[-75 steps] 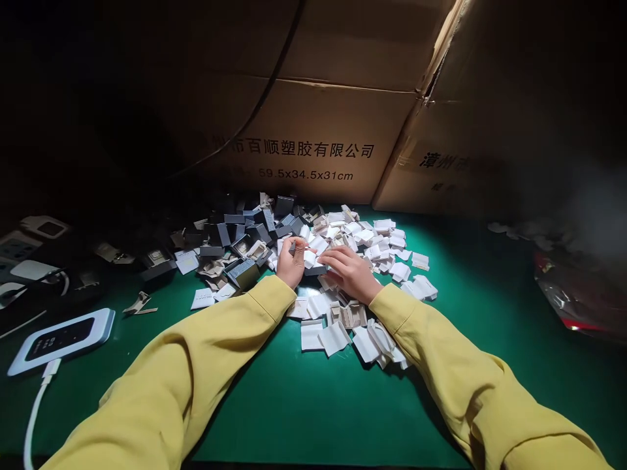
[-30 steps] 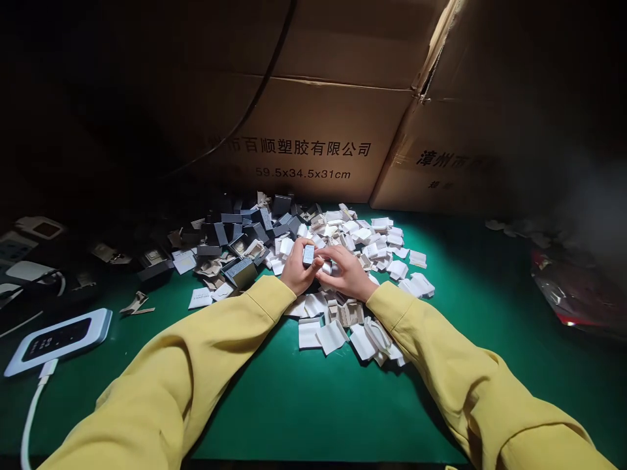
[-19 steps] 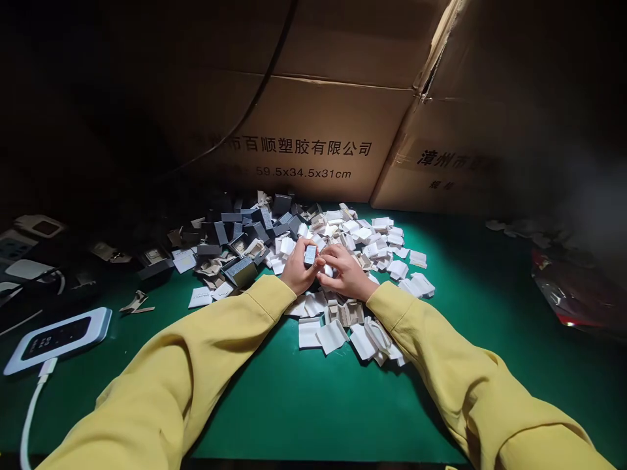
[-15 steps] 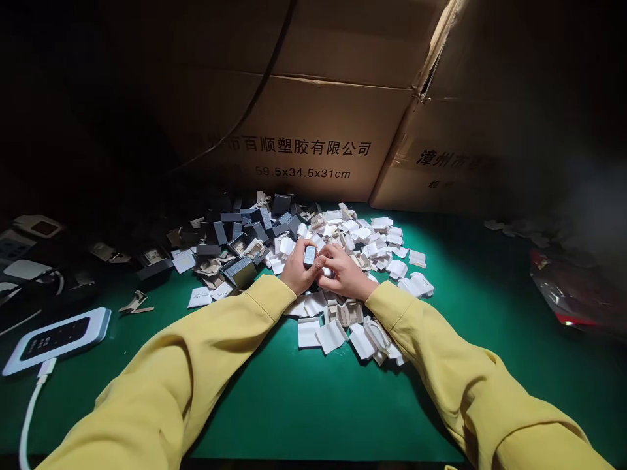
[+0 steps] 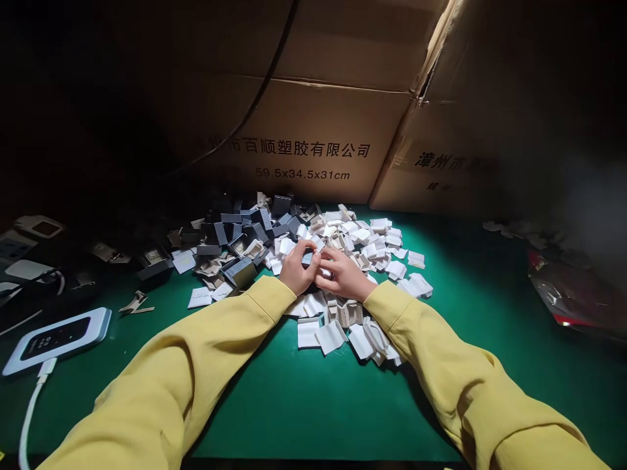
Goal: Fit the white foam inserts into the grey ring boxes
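My left hand is closed around a small grey-blue box, thumb on the near side and fingers curled over the top. From the right, my right hand meets it, its bent fingers gripping the box's right side close to my left thumb. A pale flap or piece of card shows between the fingertips; its lower part is hidden. Beneath and in front of both hands lie folded white card pieces. Just beyond them spreads a heap of white card inserts.
Dark small boxes are piled at the back left, mixed with brown card scraps. A white device with a cable sits at the left on the green table. Large cartons stand behind. A red and clear plastic bag is at the right.
The box has tilted in my hands, and its labelled face shows less than before. A pale flap or card now shows at its top. Both hands stay in nearly the same place.
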`<action>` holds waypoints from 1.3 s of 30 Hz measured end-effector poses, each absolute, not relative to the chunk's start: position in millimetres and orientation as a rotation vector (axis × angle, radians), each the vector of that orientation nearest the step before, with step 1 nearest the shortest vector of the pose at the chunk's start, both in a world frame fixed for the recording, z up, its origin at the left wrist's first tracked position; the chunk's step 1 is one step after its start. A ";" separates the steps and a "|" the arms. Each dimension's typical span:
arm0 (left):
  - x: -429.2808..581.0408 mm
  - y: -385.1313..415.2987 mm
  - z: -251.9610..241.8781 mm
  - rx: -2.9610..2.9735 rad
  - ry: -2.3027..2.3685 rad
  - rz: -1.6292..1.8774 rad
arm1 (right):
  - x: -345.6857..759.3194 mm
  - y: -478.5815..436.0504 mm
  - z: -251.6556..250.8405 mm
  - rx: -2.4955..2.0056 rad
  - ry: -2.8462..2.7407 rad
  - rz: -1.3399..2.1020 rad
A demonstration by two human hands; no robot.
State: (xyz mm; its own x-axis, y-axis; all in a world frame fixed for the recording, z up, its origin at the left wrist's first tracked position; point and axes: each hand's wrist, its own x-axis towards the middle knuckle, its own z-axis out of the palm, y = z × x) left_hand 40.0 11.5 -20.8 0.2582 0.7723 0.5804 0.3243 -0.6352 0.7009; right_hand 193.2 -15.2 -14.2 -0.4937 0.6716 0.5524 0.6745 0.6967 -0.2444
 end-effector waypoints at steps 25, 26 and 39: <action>39.4 21.3 -25.6 1.885 1.148 1.338 | 190.7 -29.2 -17.6 -1.062 -2.474 -0.394; 39.5 22.0 -25.6 1.842 1.154 1.328 | 191.7 -28.7 -17.2 -1.028 -2.484 -0.403; 39.0 25.0 -21.0 1.660 1.175 1.254 | 191.0 -25.5 -14.7 -0.994 -2.559 -0.501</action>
State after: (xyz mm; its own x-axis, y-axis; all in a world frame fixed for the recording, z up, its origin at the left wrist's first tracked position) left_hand 39.0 25.0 -21.0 0.1049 0.9497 0.2950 0.2328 -0.3119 0.9212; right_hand 191.0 -25.5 -14.7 -0.6932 0.5717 0.4389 0.6950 0.6915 0.1970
